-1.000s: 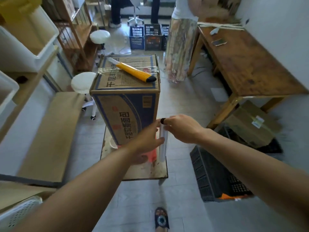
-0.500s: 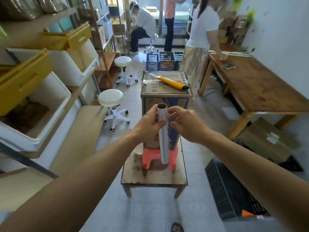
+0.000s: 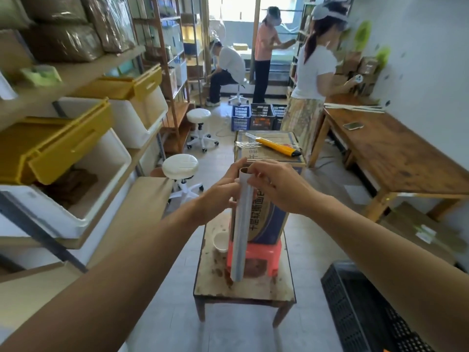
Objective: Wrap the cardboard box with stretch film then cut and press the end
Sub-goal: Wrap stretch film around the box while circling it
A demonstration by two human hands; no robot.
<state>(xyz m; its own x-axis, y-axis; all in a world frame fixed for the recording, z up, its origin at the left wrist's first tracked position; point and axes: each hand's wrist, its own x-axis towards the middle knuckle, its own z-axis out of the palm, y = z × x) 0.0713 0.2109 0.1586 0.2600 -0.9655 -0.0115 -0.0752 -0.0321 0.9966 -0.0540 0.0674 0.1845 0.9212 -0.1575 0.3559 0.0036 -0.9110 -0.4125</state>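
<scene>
A tall cardboard box (image 3: 269,222) with blue print stands on a red plastic stool (image 3: 258,255) on a small worn table (image 3: 215,283). A yellow utility knife (image 3: 278,147) and a strip of film lie on the box's top. I hold a roll of stretch film (image 3: 241,229) upright in front of the box. My left hand (image 3: 218,196) grips the roll near its top from the left. My right hand (image 3: 276,186) pinches the roll's upper end from the right. The roll hides part of the box's front.
A white cup (image 3: 220,241) sits on the table left of the stool. Shelves with yellow and white bins (image 3: 76,148) line the left; white stools (image 3: 180,168) stand nearby. A wooden table (image 3: 396,153) is right, a black crate (image 3: 368,311) at lower right. Three people stand or sit behind.
The roll has been lifted from low beside the box to upright in front of it. My view has tilted up, showing more of the room.
</scene>
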